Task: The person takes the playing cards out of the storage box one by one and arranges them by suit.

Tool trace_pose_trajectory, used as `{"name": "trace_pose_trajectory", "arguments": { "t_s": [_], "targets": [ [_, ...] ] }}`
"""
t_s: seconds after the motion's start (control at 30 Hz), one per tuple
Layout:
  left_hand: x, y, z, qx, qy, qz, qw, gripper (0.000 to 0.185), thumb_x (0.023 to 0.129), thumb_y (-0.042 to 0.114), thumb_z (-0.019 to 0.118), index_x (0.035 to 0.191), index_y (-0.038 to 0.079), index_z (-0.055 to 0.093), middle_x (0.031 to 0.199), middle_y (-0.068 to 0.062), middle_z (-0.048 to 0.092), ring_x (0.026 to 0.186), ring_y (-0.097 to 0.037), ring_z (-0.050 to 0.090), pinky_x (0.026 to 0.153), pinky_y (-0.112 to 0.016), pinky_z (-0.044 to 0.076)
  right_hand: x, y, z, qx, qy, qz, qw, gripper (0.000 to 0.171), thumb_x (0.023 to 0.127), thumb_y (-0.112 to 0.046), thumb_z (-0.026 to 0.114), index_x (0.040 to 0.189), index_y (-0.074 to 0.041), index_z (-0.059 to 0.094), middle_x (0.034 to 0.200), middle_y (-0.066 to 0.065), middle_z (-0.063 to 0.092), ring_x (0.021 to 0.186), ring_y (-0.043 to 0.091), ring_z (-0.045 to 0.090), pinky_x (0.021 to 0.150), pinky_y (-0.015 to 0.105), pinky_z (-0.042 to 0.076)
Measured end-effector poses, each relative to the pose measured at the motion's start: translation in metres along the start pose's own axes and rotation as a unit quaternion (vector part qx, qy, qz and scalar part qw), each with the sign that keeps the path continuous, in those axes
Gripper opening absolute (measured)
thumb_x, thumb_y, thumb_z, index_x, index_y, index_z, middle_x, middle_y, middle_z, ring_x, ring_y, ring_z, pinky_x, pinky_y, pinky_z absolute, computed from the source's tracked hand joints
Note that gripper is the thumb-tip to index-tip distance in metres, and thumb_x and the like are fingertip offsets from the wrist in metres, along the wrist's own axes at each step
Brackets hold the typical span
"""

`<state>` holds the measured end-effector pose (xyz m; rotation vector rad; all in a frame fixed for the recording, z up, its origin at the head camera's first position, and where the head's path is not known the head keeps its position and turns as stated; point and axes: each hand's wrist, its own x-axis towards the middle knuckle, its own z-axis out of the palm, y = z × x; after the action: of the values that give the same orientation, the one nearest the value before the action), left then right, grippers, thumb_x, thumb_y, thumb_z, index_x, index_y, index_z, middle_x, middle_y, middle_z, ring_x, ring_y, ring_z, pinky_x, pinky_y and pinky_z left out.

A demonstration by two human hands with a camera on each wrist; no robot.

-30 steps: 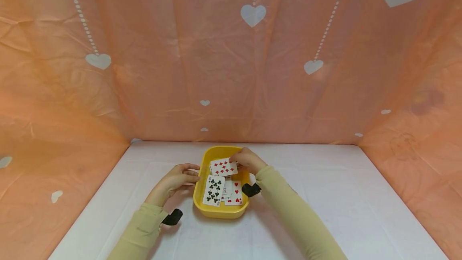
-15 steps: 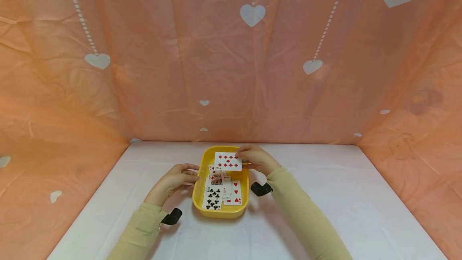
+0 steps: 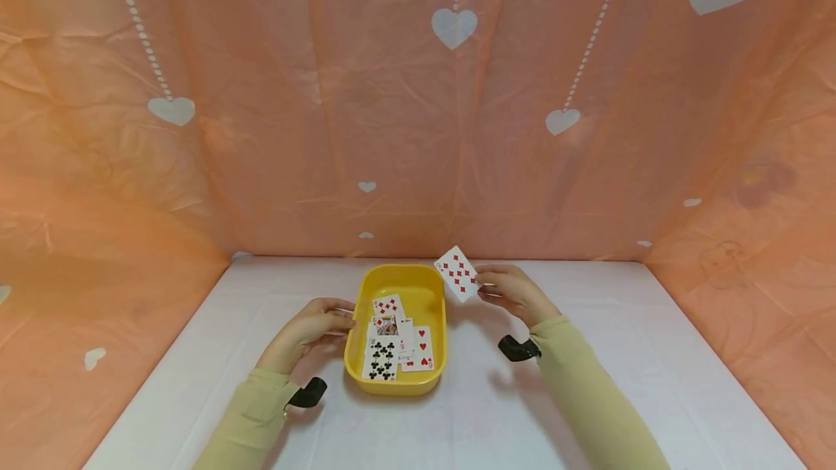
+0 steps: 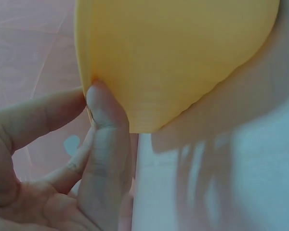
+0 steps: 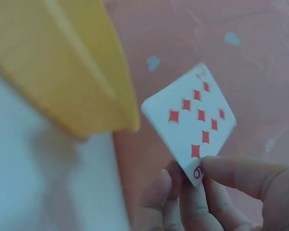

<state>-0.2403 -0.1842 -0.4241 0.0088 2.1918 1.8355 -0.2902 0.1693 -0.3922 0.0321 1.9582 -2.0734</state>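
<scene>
card: diamonds card (image 3: 459,273), pinched by right hand (image 3: 514,291) beside tray
tray: yellow tray (image 3: 431,294), rim gripped by left hand (image 3: 312,325)

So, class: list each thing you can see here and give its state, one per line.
yellow tray: on the table, holding face-up cards
diamonds card: lifted beside the tray, face showing
cards in tray: lying face-up, overlapping
left hand: holding the tray's edge
right hand: pinching the diamonds card
</scene>
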Motion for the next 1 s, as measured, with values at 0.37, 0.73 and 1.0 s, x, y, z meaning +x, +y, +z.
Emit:
{"name": "trace_pose_trajectory", "arguments": {
  "t_s": [0.37,0.73,1.0],
  "targets": [
    [-0.001,0.002,-0.002,-0.014,-0.005,0.010,0.9998,0.043,0.085,-0.005,0.062,0.123,-0.018,0.046,0.097,-0.021,0.065,0.073,-0.015,0.064,0.068,-0.031,0.055,0.000,0.041,-0.020,0.019,0.004,0.024,1.000,0.029,0.089,0.007,0.057,0.115,0.019,0.051,0.084,0.008,0.065,0.076,0.016,0.065,0.081,0.033,0.053],
    [0.001,0.000,-0.003,-0.019,-0.007,-0.004,0.9998,0.045,0.085,-0.004,0.063,0.125,-0.016,0.046,0.097,-0.016,0.065,0.073,-0.016,0.065,0.068,-0.031,0.055,0.006,0.058,-0.012,0.050,0.047,0.097,0.993,0.016,0.086,0.005,0.063,0.100,0.014,0.061,0.078,0.016,0.067,0.071,0.022,0.068,0.073,0.035,0.056],
    [0.004,-0.003,-0.004,-0.023,-0.014,0.007,0.9996,0.044,0.085,-0.004,0.062,0.124,-0.017,0.045,0.093,-0.014,0.066,0.072,-0.014,0.064,0.067,-0.030,0.055,0.011,0.064,-0.007,0.020,0.062,0.112,0.992,0.020,0.085,0.003,0.066,0.100,0.014,0.061,0.078,0.017,0.068,0.067,0.022,0.069,0.068,0.032,0.056]
  ]
}}
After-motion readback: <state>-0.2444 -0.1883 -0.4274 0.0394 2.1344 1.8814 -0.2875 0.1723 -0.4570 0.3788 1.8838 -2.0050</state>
